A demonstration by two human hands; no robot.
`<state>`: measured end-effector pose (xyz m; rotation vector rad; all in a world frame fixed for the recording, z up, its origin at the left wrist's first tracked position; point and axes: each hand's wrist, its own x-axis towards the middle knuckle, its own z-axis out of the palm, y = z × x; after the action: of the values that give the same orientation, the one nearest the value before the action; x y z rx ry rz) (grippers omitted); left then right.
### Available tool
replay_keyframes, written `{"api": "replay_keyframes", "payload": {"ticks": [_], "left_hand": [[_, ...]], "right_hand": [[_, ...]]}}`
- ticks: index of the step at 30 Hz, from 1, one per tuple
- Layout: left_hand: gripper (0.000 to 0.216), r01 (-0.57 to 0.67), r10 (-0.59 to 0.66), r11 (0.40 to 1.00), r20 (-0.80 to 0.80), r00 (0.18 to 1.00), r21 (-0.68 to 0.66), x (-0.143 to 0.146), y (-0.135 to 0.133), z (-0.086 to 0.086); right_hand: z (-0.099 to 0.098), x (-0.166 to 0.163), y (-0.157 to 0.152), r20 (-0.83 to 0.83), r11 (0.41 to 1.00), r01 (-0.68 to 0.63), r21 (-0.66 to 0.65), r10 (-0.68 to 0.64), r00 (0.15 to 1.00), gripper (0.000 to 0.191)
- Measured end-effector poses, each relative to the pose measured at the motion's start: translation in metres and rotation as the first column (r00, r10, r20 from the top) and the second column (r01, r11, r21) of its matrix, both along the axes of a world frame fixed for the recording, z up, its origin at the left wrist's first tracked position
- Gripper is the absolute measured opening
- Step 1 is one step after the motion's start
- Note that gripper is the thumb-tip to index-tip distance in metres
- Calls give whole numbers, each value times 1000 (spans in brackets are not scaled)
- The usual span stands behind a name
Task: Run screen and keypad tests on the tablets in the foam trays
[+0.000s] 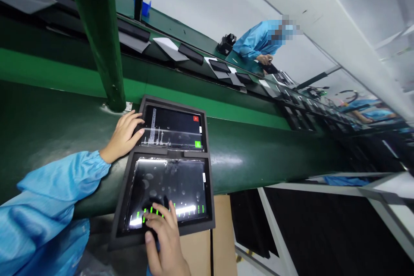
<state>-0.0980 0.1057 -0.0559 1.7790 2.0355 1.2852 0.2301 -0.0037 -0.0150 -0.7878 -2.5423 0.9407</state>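
A black foam tray (124,207) lies on the green bench and holds two tablets. The far tablet (173,131) shows white text with a red and a green square. The near tablet (168,189) shows green bars and a white strip along its lower edge. My left hand (124,136), in a blue sleeve, rests on the far tablet's left edge, fingers curled over it. My right hand (163,237) has its fingers spread on the near tablet's screen by the green bars and holds nothing.
A green post (100,39) stands just behind the tray. A conveyor (181,54) beyond carries several black tablets and grey sheets. A person in blue (255,43) works at the far side. A cardboard box (223,241) sits under the bench.
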Motion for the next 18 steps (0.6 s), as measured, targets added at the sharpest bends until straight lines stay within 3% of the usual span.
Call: {"api": "replay_keyframes", "payload": {"ticks": [3,5,6,8,12,15,18], "left_hand": [[38,-9,9,1000,35,999,-12,3,-9,-1],[43,-13,16,999,68,998,-34,8,-21,-3],[46,-10,14,999,83,996,-49,12,-29,-4],[52,5,3,997,110,994,-79,20,-51,-6],[64,35,-8,987,168,986,-160,39,-117,-15],[79,98,-57,966,172,983,-239,56,-169,-30],[125,223,-207,949,91,974,-223,72,-198,-46]], "right_hand": [[6,9,31,-20,969,241,62,-240,971,37],[11,11,69,-34,890,450,78,-449,893,41],[13,11,93,-43,870,485,87,-483,874,43],[16,9,143,6,887,450,98,-453,891,48],[15,9,214,92,887,457,-69,-451,888,47],[8,27,224,34,847,518,-120,-518,855,59],[-2,52,204,12,764,614,-199,-625,781,81]]}}
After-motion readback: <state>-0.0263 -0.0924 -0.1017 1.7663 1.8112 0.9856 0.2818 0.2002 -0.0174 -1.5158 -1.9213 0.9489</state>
